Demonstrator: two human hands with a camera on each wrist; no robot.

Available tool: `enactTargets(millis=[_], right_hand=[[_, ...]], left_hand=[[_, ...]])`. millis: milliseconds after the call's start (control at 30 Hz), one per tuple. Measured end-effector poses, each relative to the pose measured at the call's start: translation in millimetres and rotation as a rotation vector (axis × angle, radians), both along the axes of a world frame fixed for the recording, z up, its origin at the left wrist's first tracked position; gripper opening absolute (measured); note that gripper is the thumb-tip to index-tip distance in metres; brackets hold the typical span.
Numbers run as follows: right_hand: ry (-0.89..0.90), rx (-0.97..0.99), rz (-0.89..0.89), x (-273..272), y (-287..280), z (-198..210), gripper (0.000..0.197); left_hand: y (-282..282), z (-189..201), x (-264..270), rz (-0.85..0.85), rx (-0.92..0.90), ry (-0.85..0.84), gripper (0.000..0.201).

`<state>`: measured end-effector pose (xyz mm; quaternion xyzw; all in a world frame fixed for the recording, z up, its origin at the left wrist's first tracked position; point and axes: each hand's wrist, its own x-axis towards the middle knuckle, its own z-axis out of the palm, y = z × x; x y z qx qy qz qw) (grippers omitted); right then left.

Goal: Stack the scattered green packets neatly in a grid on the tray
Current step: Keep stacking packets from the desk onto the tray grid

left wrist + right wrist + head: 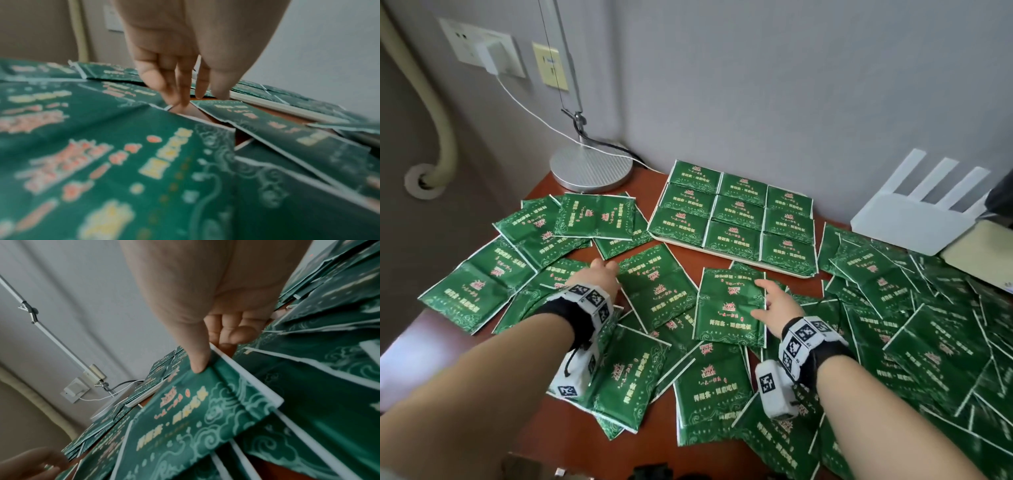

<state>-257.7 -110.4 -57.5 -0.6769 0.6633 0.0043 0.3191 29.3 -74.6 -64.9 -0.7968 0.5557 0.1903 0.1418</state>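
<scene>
Tray [726, 253]: white, at the back of the table [654, 246] near the wall; holds 9 green packets in a 3 by 3 grid [736, 209].
Loose packets [928, 325]: scattered and overlapping across the table, left, front and right of the tray.
Right hand [777, 305]: pinches the right edge of 1 packet [729, 305], thumb [198, 353] on its face, fingers curled beneath; this packet sits just in front of the tray.
Left hand [602, 274]: fingers straight and pointing down, tips [180, 97] at the gap between 2 loose packets; grips nothing.
Lamp [590, 168]: round base on the table's back left corner.
Router [917, 212]: white, against the wall to the right.
</scene>
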Motion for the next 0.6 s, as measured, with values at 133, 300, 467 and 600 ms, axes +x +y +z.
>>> enactTargets(millis=[133,300,467,600], right_hand=[[0.004,0.001,0.006,1,-2,-2,0.059],[-0.012,0.012,-0.008,1,-7,-3,0.058],[-0.036,-0.010,-0.043,-7,-14,-4,0.058],[-0.111,-0.025,-0.086,-13,-21,-6,0.056]], left_hand=[[-3,-6,-11,0.181,0.024,0.105,0.069],[-11,-14,-43,0.153,0.055,0.064,0.088],[-20,-12,-51,0.175,0.088,0.116,0.098],[-24,-14,-46,0.326,0.021,0.184,0.072]])
